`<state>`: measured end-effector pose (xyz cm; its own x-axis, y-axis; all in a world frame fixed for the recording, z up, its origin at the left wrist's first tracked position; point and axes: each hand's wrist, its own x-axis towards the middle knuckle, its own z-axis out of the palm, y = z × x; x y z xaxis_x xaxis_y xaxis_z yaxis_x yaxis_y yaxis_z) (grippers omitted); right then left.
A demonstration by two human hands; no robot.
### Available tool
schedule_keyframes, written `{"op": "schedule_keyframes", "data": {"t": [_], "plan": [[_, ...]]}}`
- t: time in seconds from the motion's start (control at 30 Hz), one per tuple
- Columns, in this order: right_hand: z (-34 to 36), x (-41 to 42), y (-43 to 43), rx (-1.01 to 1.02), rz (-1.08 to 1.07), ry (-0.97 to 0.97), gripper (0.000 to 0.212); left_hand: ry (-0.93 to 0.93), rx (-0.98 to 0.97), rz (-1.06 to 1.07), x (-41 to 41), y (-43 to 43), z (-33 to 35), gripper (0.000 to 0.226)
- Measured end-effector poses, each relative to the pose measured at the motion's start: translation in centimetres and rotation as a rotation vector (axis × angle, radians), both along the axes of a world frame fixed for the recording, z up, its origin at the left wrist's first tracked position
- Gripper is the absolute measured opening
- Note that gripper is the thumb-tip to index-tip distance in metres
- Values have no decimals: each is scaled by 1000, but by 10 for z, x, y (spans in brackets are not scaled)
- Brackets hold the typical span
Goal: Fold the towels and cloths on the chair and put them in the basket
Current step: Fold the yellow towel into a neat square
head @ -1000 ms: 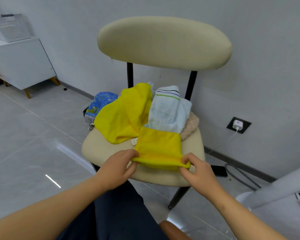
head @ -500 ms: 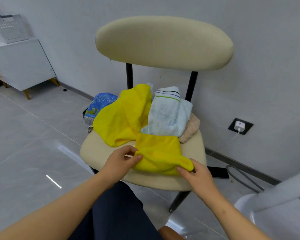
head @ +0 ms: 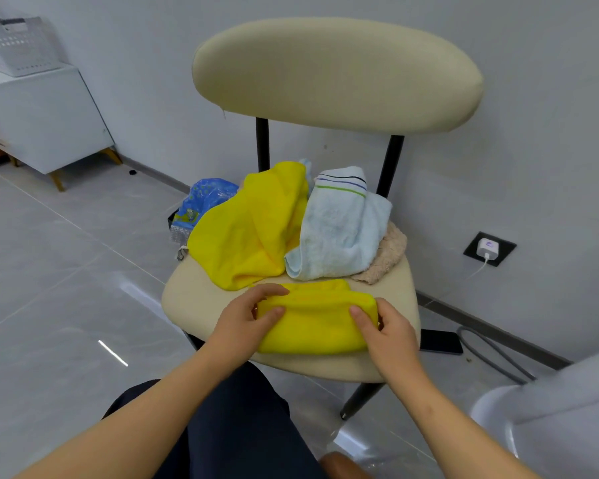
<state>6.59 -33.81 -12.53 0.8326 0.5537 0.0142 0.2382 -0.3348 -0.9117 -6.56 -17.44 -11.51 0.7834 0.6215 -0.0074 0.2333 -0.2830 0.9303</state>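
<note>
A folded yellow cloth [head: 312, 323] lies at the front of the beige chair seat [head: 194, 299]. My left hand [head: 246, 323] grips its left end, fingers curled over the top fold. My right hand [head: 388, 330] pinches its right end with thumb on top. Behind it lie a loose yellow cloth [head: 246, 233], a light blue striped towel [head: 339, 229] and a beige fluffy cloth [head: 388, 254]. A white basket [head: 18, 46] stands on a white cabinet at the far left.
A blue patterned bag [head: 201, 202] sits on the floor behind the chair's left side. A wall socket with a charger [head: 488, 248] and a cable lie to the right. A white object [head: 550, 409] fills the lower right corner.
Both hands have folded the small yellow cloth over toward me, so it now lies as a thicker bundle nearer the seat's front edge.
</note>
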Motion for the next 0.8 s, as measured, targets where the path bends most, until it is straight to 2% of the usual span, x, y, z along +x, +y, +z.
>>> {"op": "schedule_keyframes", "data": {"t": [0.1, 0.17, 0.33, 0.5, 0.6, 0.67, 0.8], "plan": [[8, 3, 14, 39, 30, 60, 23, 62, 29, 141, 11, 7, 0, 19], [7, 7, 23, -19, 38, 80, 22, 139, 38, 186, 17, 13, 3, 14], [-4, 15, 35, -171, 1, 74, 25, 335, 171, 135, 29, 23, 0, 12], [-2, 17, 37, -152, -39, 104, 18, 258, -172, -59, 24, 32, 11, 26], [2, 18, 38, -161, -9, 99, 17, 210, -211, -66, 16, 37, 12, 10], [2, 20, 41, -198, -13, 91, 20, 226, -138, 29, 19, 37, 5, 10], [-1, 18, 47, -349, -55, 71, 24, 463, 157, 83, 31, 34, -10, 34]]}}
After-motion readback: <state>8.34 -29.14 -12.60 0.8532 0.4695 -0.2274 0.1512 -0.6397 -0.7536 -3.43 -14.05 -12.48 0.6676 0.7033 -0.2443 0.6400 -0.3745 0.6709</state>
